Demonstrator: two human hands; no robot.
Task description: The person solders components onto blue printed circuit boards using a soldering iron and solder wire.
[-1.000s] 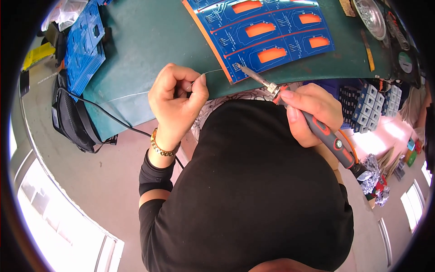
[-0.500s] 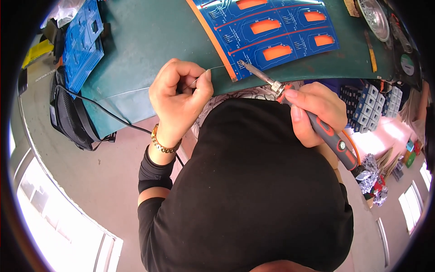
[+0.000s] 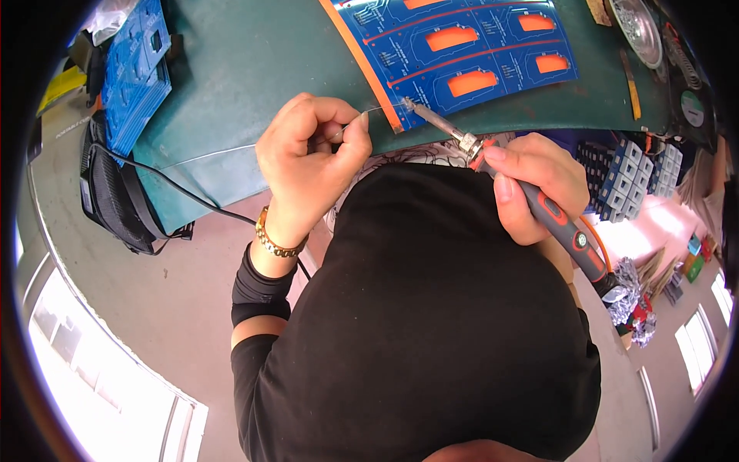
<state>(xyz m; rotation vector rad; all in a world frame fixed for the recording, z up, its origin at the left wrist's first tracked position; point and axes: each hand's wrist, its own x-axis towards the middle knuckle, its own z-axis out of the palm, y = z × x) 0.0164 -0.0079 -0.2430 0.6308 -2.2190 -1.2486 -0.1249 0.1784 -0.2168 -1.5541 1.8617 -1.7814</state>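
Note:
A blue circuit board panel [image 3: 508, 88] with rectangular cut-outs and an orange layer showing through them lies on the green work surface. My right hand [image 3: 543, 185] grips a grey and red soldering iron [image 3: 566, 229], its tip resting at the panel's near left corner. Between the thumb and fingers of my left hand [image 3: 312, 158] is pinched a thin solder wire [image 3: 375, 109]. Its short end reaches over the orange edge toward the iron's tip, while the long end trails left across the surface. Whether wire and tip touch is too small to tell.
Blue boards are stacked [image 3: 138, 92] at the left edge, near a black bag [image 3: 119, 192] and a black cable [image 3: 185, 194]. At the far right are a metal dish [image 3: 637, 31] and a yellow-handled tool [image 3: 634, 96]. Racks of grey-blue parts [image 3: 625, 181] stand below the table's right side.
My left hand has moved slightly right and up, bringing it closer to the panel, with less wire sticking out past the fingers. The iron's tip has shifted slightly left and up.

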